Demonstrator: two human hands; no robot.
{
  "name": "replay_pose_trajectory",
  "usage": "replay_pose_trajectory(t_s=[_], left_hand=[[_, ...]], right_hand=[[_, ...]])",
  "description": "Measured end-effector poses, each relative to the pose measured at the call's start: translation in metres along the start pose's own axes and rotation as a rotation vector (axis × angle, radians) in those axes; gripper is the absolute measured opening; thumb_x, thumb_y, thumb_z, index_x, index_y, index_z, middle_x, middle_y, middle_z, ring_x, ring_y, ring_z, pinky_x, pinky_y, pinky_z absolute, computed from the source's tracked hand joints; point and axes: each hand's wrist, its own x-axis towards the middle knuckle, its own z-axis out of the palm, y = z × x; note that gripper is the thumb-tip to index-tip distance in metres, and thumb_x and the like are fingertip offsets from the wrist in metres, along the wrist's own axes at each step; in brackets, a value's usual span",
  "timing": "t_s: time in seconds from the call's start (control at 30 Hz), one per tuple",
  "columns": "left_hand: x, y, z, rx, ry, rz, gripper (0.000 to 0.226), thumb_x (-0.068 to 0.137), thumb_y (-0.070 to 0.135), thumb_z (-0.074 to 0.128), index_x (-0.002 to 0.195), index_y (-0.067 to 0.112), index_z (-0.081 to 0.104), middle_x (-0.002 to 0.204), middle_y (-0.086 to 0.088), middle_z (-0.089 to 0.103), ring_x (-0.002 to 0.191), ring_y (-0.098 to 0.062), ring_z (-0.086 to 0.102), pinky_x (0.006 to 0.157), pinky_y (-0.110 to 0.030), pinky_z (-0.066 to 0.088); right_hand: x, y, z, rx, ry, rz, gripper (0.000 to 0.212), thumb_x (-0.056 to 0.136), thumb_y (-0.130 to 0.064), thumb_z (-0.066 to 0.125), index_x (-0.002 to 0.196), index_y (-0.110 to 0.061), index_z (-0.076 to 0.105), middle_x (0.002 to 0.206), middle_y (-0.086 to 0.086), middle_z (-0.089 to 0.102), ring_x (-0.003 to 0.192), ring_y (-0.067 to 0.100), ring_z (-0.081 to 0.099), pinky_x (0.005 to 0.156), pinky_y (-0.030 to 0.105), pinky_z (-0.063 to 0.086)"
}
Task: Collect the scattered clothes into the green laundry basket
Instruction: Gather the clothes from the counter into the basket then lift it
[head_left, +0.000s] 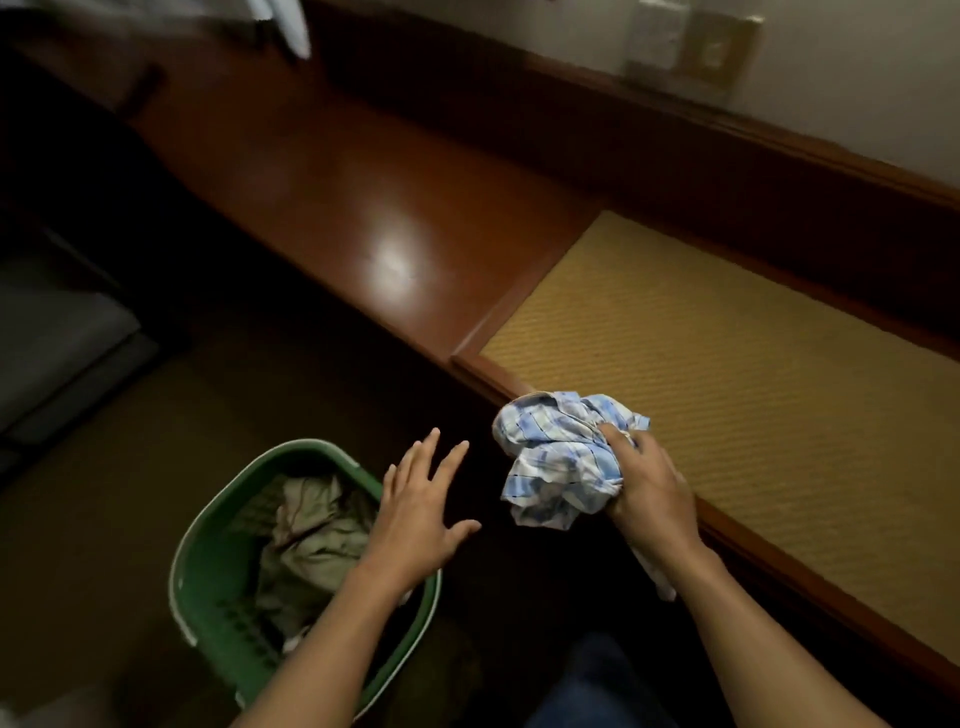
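A dim room is seen from above. A green laundry basket is set on a dark carpeted floor, and everything else is placed from it. Beyond the basket and to its right, a long polished wooden ledge is run along a pale wall. A woven yellow mat is inset in the stretch of ledge right of the basket. A blurred wall plate is seen far beyond the basket, up on the wall. A grey cushion is seen to the basket's left. A crumpled olive garment is lain inside the basket.

A blue-and-white checked shirt is held in the air to the right of the basket, clear of its rim and just off the near edge of the ledge. It is bunched into a ball, so no clear heading can be told. Its longer run is taken from the far side down toward the person, and a pale tail of cloth is hung under the wrist.

The shirt is gripped by the right hand, with the fingers curled into its right side and most of the bundle left of the knuckles. The left hand is held flat, fingers spread and straight, with nothing in it, over the basket's right rim and apart from the shirt.
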Motion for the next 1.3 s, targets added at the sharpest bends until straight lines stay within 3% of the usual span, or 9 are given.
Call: replay_pose_trajectory(t_s=[0.2,0.37,0.67,0.8,1.0,1.13,1.17,1.23,1.3], left_hand=[[-0.056,-0.079,-0.018,0.02,-0.006,-0.144,0.1,0.085,0.056,0.071,0.157,0.046,0.003,0.168,0.008,-0.012,0.155,-0.022,-0.009,0.125,-0.052,0.006],[-0.078,-0.134,-0.017,0.064,-0.044,-0.227,0.099,0.087,0.057,0.067,0.158,0.045,0.0,0.166,0.009,-0.02,0.155,-0.021,-0.015,0.124,-0.052,-0.005],[-0.105,-0.247,-0.004,0.224,-0.273,-0.185,0.103,0.083,0.058,0.072,0.158,0.044,0.003,0.168,0.001,-0.014,0.155,-0.027,-0.01,0.122,-0.061,-0.005],[-0.116,-0.326,0.0,0.41,-0.461,-0.094,0.1,0.084,0.057,0.071,0.16,0.036,0.008,0.169,-0.006,-0.01,0.155,-0.031,-0.007,0.12,-0.063,-0.009],[-0.104,-0.448,0.016,0.63,-0.646,0.131,0.088,0.09,0.057,0.062,0.16,0.035,0.013,0.17,-0.01,-0.002,0.155,-0.035,0.001,0.118,-0.065,-0.008],[-0.08,-0.497,0.033,0.722,-0.67,0.269,0.074,0.095,0.064,0.047,0.158,0.036,0.02,0.169,-0.01,0.006,0.155,-0.038,0.004,0.119,-0.067,-0.006],[-0.075,-0.506,0.038,0.742,-0.688,0.309,0.07,0.097,0.065,0.042,0.158,0.038,0.02,0.169,-0.01,0.009,0.155,-0.038,0.004,0.118,-0.067,-0.008],[-0.069,-0.522,0.045,0.772,-0.723,0.391,0.065,0.098,0.069,0.029,0.157,0.041,0.022,0.168,-0.007,0.014,0.155,-0.037,0.003,0.115,-0.069,-0.014],[-0.067,-0.535,0.052,0.753,-0.723,0.455,0.064,0.098,0.071,0.021,0.155,0.043,0.025,0.167,-0.005,0.021,0.155,-0.035,0.004,0.112,-0.07,-0.02]], right_hand=[[-0.002,-0.083,0.023,-0.034,-0.074,-0.124,0.083,0.075,-0.039,0.075,0.147,-0.038,0.035,0.135,0.005,0.046,0.11,0.032,0.056,0.079,0.044,0.052],[0.024,-0.129,0.054,-0.017,-0.175,-0.202,0.082,0.076,-0.042,0.072,0.148,-0.038,0.031,0.137,0.004,0.042,0.111,0.032,0.054,0.082,0.047,0.052],[0.03,-0.204,0.099,-0.085,-0.395,-0.269,0.09,0.076,-0.049,0.072,0.152,-0.042,0.024,0.131,0.001,0.047,0.104,0.035,0.06,0.073,0.039,0.048],[0.019,-0.248,0.124,-0.134,-0.437,-0.264,0.089,0.076,-0.062,0.069,0.15,-0.049,0.022,0.12,-0.003,0.05,0.104,0.03,0.059,0.078,0.039,0.049],[0.002,-0.321,0.193,-0.204,-0.295,-0.217,0.055,0.084,-0.044,0.068,0.136,-0.044,0.049,0.114,-0.003,0.057,0.1,0.028,0.063,0.07,0.035,0.047],[-0.006,-0.348,0.267,-0.126,-0.374,-0.276,0.064,0.084,-0.037,0.072,0.142,-0.043,0.045,0.132,-0.001,0.051,0.11,0.029,0.061,0.078,0.04,0.052],[-0.009,-0.352,0.287,-0.109,-0.431,-0.287,0.069,0.085,-0.041,0.07,0.146,-0.046,0.038,0.145,0.001,0.043,0.124,0.032,0.055,0.087,0.047,0.053],[-0.018,-0.357,0.325,-0.165,-0.582,-0.261,0.083,0.086,-0.053,0.067,0.152,-0.054,0.017,0.166,-0.003,0.008,0.151,0.035,0.017,0.105,0.068,0.036],[-0.031,-0.357,0.359,-0.203,-0.716,-0.237,0.091,0.084,-0.059,0.067,0.152,-0.057,0.006,0.165,-0.01,-0.022,0.152,0.037,-0.018,0.107,0.077,0.024]])
